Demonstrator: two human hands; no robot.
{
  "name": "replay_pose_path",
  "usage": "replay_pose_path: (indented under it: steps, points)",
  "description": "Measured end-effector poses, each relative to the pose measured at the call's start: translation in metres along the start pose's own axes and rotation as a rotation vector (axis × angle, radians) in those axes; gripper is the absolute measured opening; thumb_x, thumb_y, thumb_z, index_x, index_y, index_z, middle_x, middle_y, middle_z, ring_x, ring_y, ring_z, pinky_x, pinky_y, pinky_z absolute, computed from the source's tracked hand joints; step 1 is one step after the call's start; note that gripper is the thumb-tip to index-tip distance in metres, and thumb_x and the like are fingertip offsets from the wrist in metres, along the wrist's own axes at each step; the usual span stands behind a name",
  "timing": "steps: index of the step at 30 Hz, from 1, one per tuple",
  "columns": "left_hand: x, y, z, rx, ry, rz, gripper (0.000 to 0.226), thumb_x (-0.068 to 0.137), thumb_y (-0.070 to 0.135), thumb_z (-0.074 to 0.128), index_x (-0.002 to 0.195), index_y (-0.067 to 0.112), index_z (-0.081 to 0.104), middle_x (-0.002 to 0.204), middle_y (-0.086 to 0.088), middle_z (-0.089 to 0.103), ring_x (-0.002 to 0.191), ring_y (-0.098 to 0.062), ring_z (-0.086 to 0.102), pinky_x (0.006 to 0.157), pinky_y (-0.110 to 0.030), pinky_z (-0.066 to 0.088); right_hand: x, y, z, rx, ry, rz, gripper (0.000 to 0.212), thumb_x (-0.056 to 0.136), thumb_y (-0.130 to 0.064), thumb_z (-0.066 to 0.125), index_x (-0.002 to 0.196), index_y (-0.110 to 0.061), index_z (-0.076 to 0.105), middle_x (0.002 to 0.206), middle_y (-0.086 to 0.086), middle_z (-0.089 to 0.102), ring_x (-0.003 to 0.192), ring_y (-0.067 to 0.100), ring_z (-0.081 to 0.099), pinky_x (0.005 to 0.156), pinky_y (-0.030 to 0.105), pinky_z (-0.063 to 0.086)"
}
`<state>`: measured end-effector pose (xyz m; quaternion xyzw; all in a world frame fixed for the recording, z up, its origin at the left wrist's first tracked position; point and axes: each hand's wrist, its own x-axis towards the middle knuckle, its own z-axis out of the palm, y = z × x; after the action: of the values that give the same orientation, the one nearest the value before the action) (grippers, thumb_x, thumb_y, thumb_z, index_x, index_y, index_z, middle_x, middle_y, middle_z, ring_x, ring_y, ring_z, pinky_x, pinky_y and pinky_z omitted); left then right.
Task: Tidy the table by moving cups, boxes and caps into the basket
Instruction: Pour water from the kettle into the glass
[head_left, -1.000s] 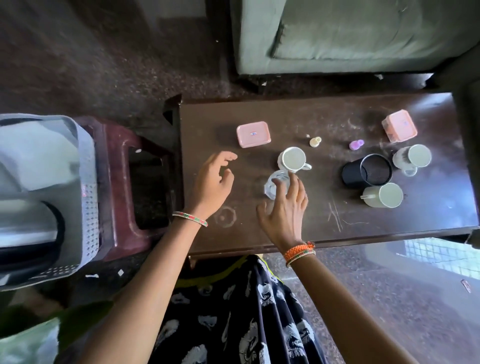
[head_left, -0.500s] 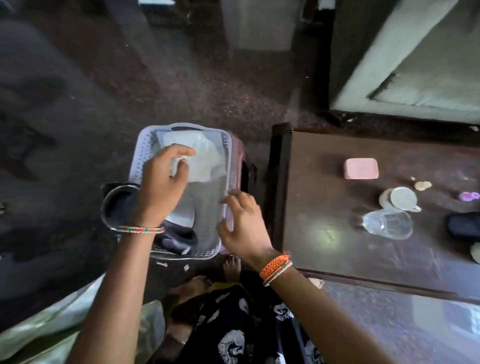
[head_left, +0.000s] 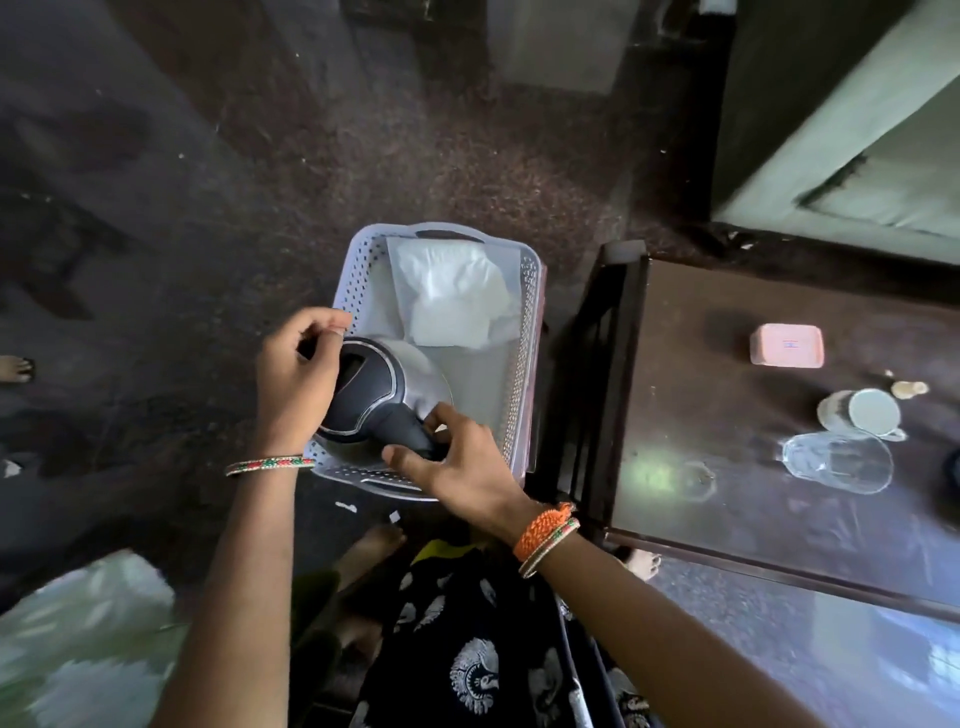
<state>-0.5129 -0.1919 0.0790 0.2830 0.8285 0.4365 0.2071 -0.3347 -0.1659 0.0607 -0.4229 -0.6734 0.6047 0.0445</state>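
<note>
A white perforated basket (head_left: 524, 312) stands left of the dark table (head_left: 727, 499). White cloth or paper (head_left: 452, 296) fills its far half. A steel kettle with a black lid (head_left: 374, 395) lies in its near end. My left hand (head_left: 296, 379) grips the lid's left side. My right hand (head_left: 457, 462) holds the black handle. On the table lie a pink box (head_left: 787, 345), a white cup (head_left: 862, 413), a clear glass (head_left: 836, 462) on its side and a small cap (head_left: 909, 388).
The basket rests on a reddish stool whose edge (head_left: 540, 374) shows at its right. A green sofa (head_left: 857, 156) stands at the upper right. Bare feet (head_left: 374, 545) are below the basket. A black object (head_left: 953, 467) is cut off at the right edge.
The view swung left from the table to the basket. Both hands left the glass and cup, reached into the basket and took hold of the kettle.
</note>
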Motion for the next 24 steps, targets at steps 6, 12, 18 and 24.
replay_pose_path:
  steps: [6, 12, 18, 24]
  points:
    - [-0.007, 0.024, 0.013, -0.128, 0.089, 0.027, 0.018, 0.076, 0.016, 0.052, 0.088, 0.022, 0.065, 0.094, 0.009, 0.066, 0.095, -0.007, 0.062, 0.090, -0.028, 0.048, 0.005, -0.010, -0.012, 0.232, 0.172, -0.054, 0.041, 0.063, -0.054, 0.076, 0.074, -0.026, 0.048, 0.062, 0.004, 0.064, 0.056, 0.014, 0.059, 0.050, 0.035, 0.048]
    - [-0.021, 0.108, 0.040, -0.374, 0.116, 0.309, 0.030, 0.076, 0.018, 0.050, 0.102, 0.025, 0.062, 0.123, -0.005, 0.060, 0.121, -0.020, 0.054, 0.103, -0.031, 0.042, -0.037, -0.025, -0.078, 0.478, 0.398, -0.186, 0.034, 0.066, -0.042, 0.081, 0.074, -0.021, 0.056, 0.064, 0.001, 0.064, 0.060, 0.008, 0.055, 0.051, 0.033, 0.045]
    - [-0.098, 0.165, 0.148, -0.555, -0.062, 0.275, 0.047, 0.086, 0.017, 0.039, 0.131, 0.008, 0.047, 0.130, -0.003, 0.055, 0.120, -0.004, 0.052, 0.103, -0.021, 0.040, -0.113, 0.010, -0.196, 0.445, 0.655, -0.222, 0.052, 0.061, -0.045, 0.079, 0.070, -0.007, 0.044, 0.058, 0.007, 0.043, 0.056, 0.013, 0.037, 0.045, 0.036, 0.029]
    - [-0.184, 0.189, 0.276, -0.698, -0.192, 0.135, 0.047, 0.088, 0.015, 0.036, 0.135, 0.008, 0.035, 0.133, -0.009, 0.049, 0.122, -0.012, 0.050, 0.103, -0.022, 0.040, -0.193, 0.080, -0.301, 0.298, 0.831, -0.103, 0.044, 0.064, -0.036, 0.079, 0.072, -0.004, 0.051, 0.057, 0.014, 0.050, 0.056, 0.013, 0.045, 0.047, 0.039, 0.035]
